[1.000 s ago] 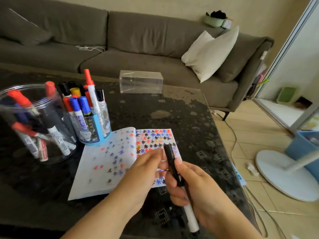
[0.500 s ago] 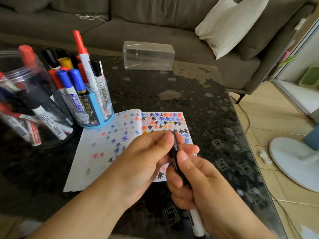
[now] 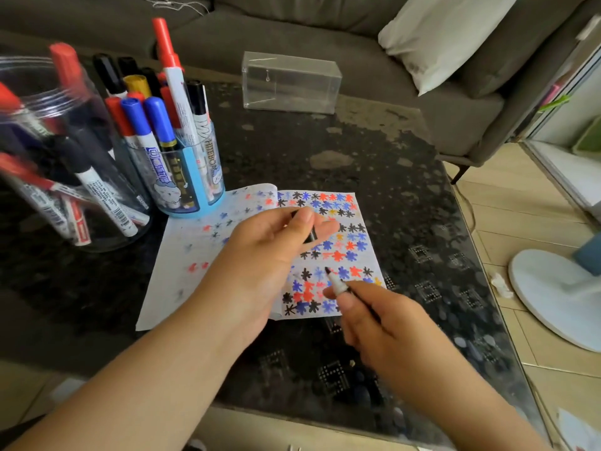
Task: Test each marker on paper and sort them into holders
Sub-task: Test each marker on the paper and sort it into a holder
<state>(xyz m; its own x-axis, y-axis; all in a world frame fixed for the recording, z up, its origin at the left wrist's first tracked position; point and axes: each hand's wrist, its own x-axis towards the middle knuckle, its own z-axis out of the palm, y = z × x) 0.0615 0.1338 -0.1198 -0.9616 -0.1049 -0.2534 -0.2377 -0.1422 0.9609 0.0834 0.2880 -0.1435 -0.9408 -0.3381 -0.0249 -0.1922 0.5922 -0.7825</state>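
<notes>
Your right hand (image 3: 387, 323) grips the marker (image 3: 338, 284) near its bare black tip, thumb and fingers curled round the barrel; the tip points up and left, just above the paper (image 3: 364, 265), and you cannot tell from here whether it touches the sheet. Your left hand (image 3: 270, 249) pinches the black cap (image 3: 311, 235) between thumb and fingers, held over the middle of the paper, apart from the marker; most of the cap is hidden by your fingers. The paper lies open on the dark table (image 3: 390, 177), its right page crowded with small red, blue, black and yellow star marks, its left page showing fainter spots of the same colours.

To the far left of the paper, touching its corner, stands the blue holder (image 3: 195, 183) packed with upright markers: blue, red, black and yellow caps, one tall red-capped marker above the rest; left of that sits the clear jar (image 3: 97, 177), with red and black markers leaning at angles inside. Farther off, near the table's far edge, lies a clear box (image 3: 291, 83); beyond it the grey sofa (image 3: 325, 30) carries a white cushion (image 3: 445, 34); at the right, on the wooden floor, sits a round white base (image 3: 553, 297).
</notes>
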